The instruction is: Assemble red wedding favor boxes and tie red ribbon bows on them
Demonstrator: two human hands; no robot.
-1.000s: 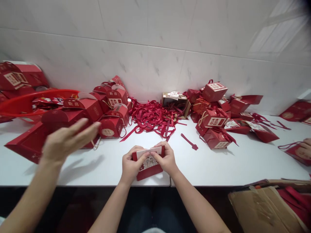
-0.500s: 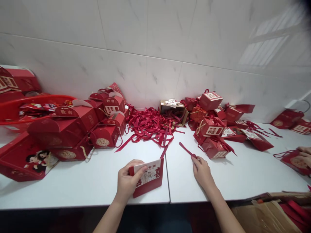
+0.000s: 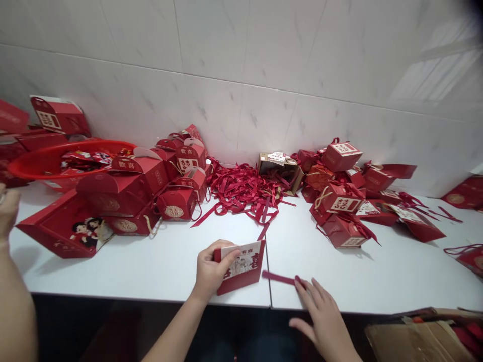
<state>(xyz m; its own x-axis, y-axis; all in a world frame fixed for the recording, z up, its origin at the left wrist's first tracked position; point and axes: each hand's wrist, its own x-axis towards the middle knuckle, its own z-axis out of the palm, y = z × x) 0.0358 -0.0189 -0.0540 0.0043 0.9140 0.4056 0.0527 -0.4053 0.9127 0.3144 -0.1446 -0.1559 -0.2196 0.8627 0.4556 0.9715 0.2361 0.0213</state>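
My left hand (image 3: pixel 212 271) is closed on a flat, folded red gift box (image 3: pixel 243 266) with a white cartoon-couple label, held tilted at the front edge of the white table (image 3: pixel 151 266). My right hand (image 3: pixel 320 314) lies open with its fingers stretched out. Its fingertips rest on the near end of a thin red ribbon strip (image 3: pixel 278 277), which lies flat just right of the folded box.
Assembled red boxes (image 3: pixel 143 186) are piled at the left, by a red basin (image 3: pixel 45 161). A heap of red ribbons (image 3: pixel 245 188) and a small cardboard box (image 3: pixel 279 163) sit at the back, with more red boxes (image 3: pixel 339 201) to the right. Another person's arm (image 3: pixel 13 291) is at far left. A cardboard carton (image 3: pixel 415 337) is at lower right.
My right hand left the folded box, reached out to the ribbon strip and drew it back to the table's front edge. The left hand kept hold of the box. Another person's arm pulled back to the left.
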